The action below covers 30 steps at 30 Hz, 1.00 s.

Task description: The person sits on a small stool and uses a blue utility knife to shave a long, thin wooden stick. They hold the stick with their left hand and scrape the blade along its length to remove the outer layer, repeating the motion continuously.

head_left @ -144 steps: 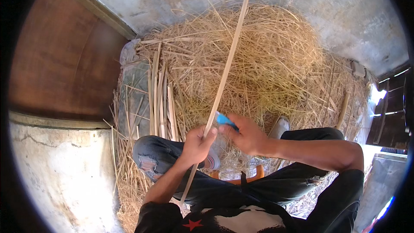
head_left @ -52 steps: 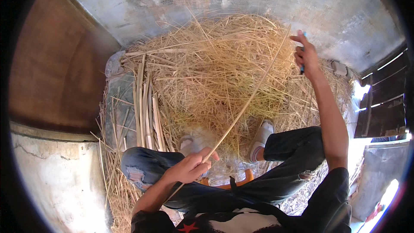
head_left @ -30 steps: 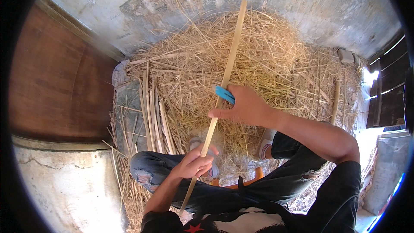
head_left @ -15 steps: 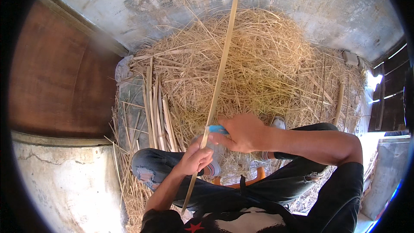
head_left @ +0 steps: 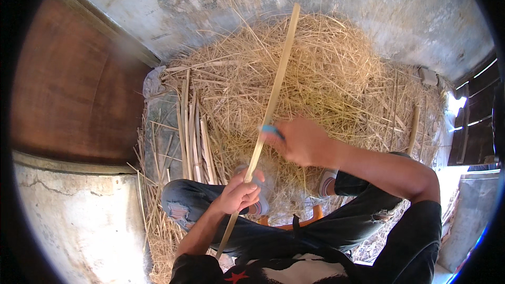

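Observation:
A long, pale bamboo strip (head_left: 282, 67) runs slantwise from my lap up over the straw. My left hand (head_left: 241, 193) is closed round its lower part, just above my thigh. My right hand (head_left: 302, 142), slightly blurred, grips a small blue-handled knife (head_left: 271, 130) and holds it against the strip, farther up than the left hand. Its blade cannot be made out clearly. The strip's lower end comes out below my left hand and reaches down across my dark trousers.
A big heap of straw (head_left: 336, 58) lies ahead, against a stained grey wall (head_left: 363, 0). Several split strips (head_left: 190, 131) lie lengthwise to the left. A brown panel (head_left: 68, 89) stands farther left. Part of an orange seat (head_left: 316, 212) shows between my legs.
My right hand has slid up along the strip with the knife, away from my left hand. The left hand keeps its hold in nearly the same place.

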Each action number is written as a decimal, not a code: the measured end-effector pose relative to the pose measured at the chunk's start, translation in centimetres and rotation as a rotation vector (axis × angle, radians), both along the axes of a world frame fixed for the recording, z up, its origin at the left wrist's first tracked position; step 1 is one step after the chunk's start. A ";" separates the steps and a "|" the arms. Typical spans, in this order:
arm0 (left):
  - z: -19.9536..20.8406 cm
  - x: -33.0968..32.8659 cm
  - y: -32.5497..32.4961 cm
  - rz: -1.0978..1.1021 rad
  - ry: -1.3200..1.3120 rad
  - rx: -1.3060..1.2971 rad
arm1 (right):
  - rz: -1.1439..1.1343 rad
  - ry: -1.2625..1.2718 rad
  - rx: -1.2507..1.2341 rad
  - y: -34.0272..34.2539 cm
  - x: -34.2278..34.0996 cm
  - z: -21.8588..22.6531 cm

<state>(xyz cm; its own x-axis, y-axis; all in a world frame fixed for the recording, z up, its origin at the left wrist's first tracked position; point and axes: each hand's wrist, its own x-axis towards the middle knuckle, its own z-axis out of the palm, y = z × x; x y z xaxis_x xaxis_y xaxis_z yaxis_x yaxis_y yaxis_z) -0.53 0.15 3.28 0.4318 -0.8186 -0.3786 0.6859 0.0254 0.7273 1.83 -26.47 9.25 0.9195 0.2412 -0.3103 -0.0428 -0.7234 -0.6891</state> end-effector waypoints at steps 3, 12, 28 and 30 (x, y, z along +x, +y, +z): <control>-0.7 -0.4 -0.2 -0.002 -0.019 0.037 | 0.135 -0.014 -0.021 1.4 -2.1 -0.5; -0.8 -1.2 0.2 -0.195 -0.205 0.022 | -0.523 -0.204 -0.020 -11.3 5.4 0.3; -0.2 -0.6 0.4 -0.029 -0.208 0.059 | -0.324 -0.236 -0.060 -7.9 3.3 -0.9; -0.1 -0.2 0.5 -0.019 -0.197 0.054 | -0.384 -0.301 0.025 -8.6 3.2 -1.1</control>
<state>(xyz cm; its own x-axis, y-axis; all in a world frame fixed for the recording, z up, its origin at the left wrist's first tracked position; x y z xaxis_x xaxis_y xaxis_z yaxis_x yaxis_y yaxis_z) -0.69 0.65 3.18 0.4868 -0.8079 -0.3322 0.5300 -0.0291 0.8475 5.05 -35.11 8.18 0.9915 -0.1294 -0.0156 -0.0998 -0.6770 -0.7292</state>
